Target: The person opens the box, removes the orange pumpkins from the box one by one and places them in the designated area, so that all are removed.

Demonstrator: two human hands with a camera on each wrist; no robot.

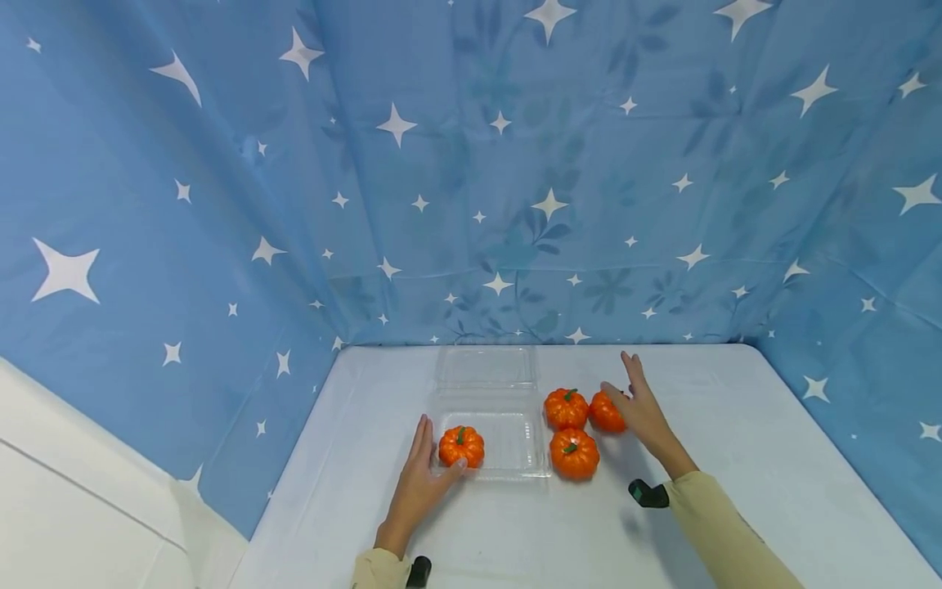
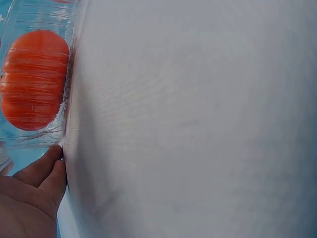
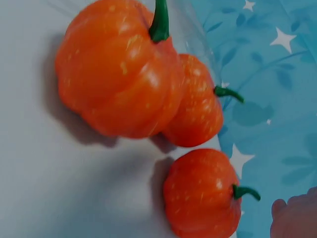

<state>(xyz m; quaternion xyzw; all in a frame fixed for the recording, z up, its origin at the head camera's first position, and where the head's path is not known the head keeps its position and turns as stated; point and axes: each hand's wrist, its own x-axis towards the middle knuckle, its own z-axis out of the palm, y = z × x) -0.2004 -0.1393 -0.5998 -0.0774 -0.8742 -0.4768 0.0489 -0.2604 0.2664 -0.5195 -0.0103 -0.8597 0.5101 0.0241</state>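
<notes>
One small orange pumpkin (image 1: pixel 461 447) with a green stem sits in the left part of a clear plastic clamshell box (image 1: pixel 508 473). My left hand (image 1: pixel 421 489) rests at that box's near left corner, fingers extended along its left side and thumb at the front edge. In the left wrist view, fingertips (image 2: pixel 55 153) meet the box's clear wall. To the right of the box stand three more pumpkins: a near one (image 1: pixel 575 455), a far one (image 1: pixel 566 408) and a right one (image 1: pixel 607 412). My right hand (image 1: pixel 646 417), thumb and fingers apart, is beside the right pumpkin, partly covering it; contact is unclear.
The box's clear lid (image 1: pixel 486 368) lies folded back toward the far edge of the white table (image 1: pixel 500 540). A blue curtain with white stars (image 1: pixel 478 188) hangs behind and along both sides. A white panel (image 1: pixel 81 491) stands at the left.
</notes>
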